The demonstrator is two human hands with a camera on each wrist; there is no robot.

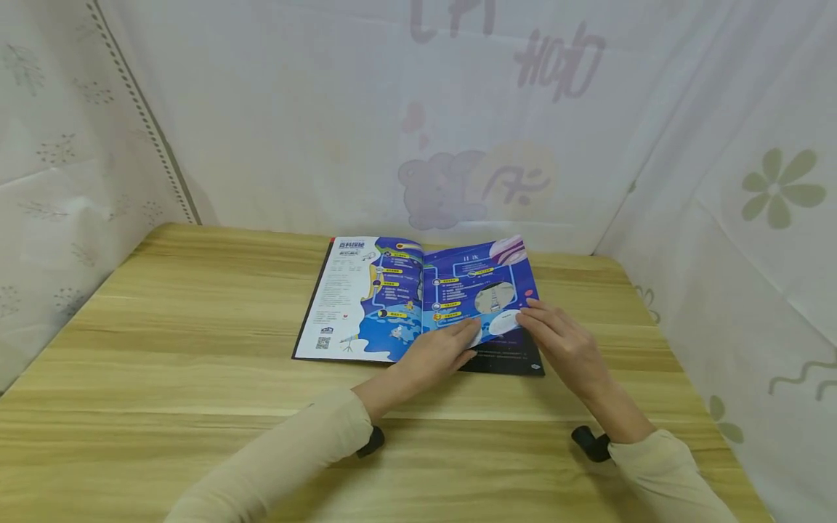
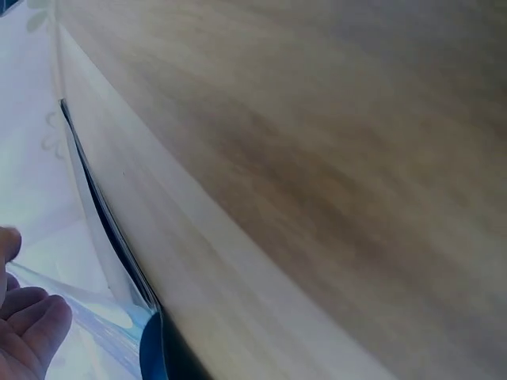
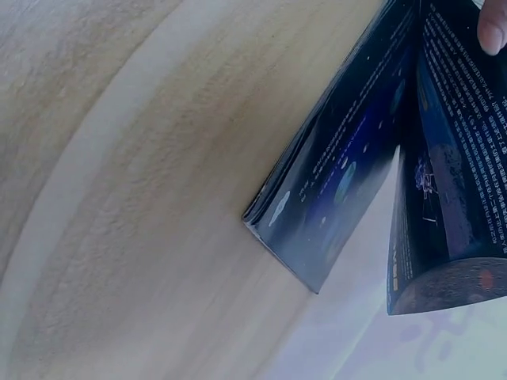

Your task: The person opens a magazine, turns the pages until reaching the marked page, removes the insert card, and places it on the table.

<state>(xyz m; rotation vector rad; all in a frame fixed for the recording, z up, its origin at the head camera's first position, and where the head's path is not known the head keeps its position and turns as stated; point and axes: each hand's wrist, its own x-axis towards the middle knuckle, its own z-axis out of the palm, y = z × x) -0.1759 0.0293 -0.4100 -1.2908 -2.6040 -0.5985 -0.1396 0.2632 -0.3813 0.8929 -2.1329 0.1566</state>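
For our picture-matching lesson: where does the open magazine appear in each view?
Head: magazine around the centre, slightly low.
Left wrist: at the left, seen edge-on as a thin dark edge.
Right wrist: at the right, with a lifted page.
Shared landmark: wooden table.

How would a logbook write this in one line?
Magazine: open on table; right hand: holds lifted page; left hand: at page's lower edge

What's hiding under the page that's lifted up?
A dark page with tiny pale writing and a blue-green shape. The rest of it is covered by the lifted page.
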